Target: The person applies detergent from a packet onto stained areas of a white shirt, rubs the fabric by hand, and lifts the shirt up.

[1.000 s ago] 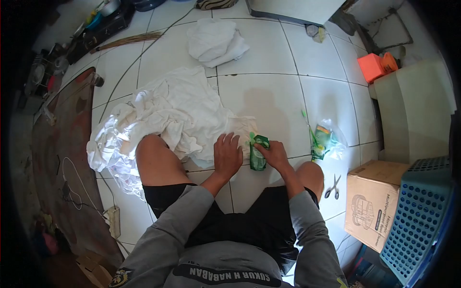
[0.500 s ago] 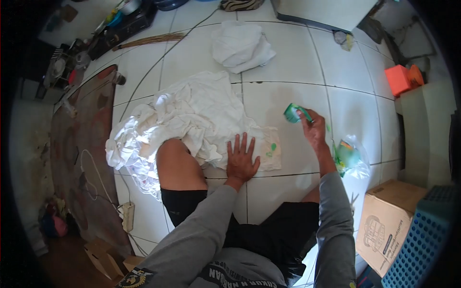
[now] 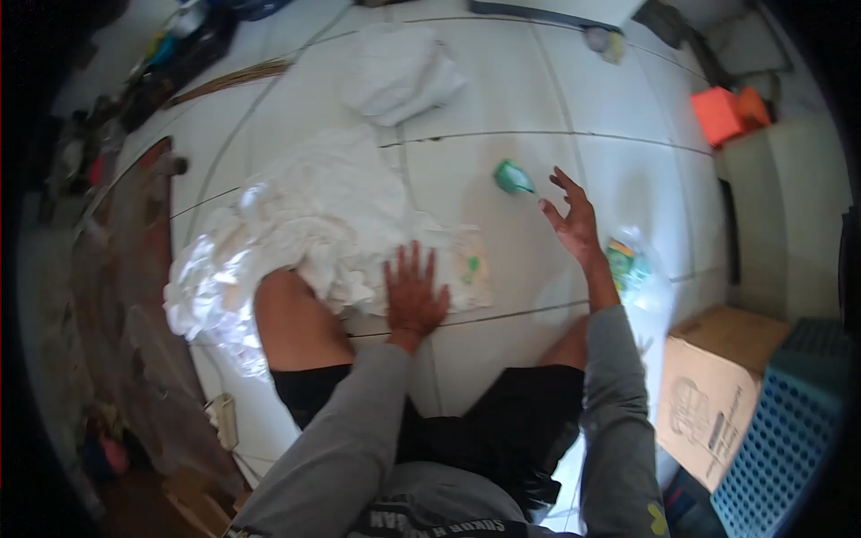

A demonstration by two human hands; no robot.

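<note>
My left hand (image 3: 416, 294) lies flat with fingers spread on a crumpled white cloth (image 3: 345, 184). Close to its fingertips, the right end of the cloth bears a green mark (image 3: 473, 264). A small green and white piece, perhaps a packet (image 3: 512, 177), rests on the tiles. Just right of the packet is my right hand (image 3: 574, 220), fingers apart and holding nothing. Motion blur softens the packet's details.
A folded white cloth (image 3: 404, 76) lies on the tiles farther off. To my right are a clear plastic bag (image 3: 646, 278) with green contents, a cardboard box (image 3: 708, 394) and a blue perforated basket (image 3: 785, 430). A brown mat (image 3: 126, 296) lies left.
My right hand has let go of the green packet, which now lies on the floor. Its fingers have opened. My left hand stays on the cloth while the whole view has shifted.
</note>
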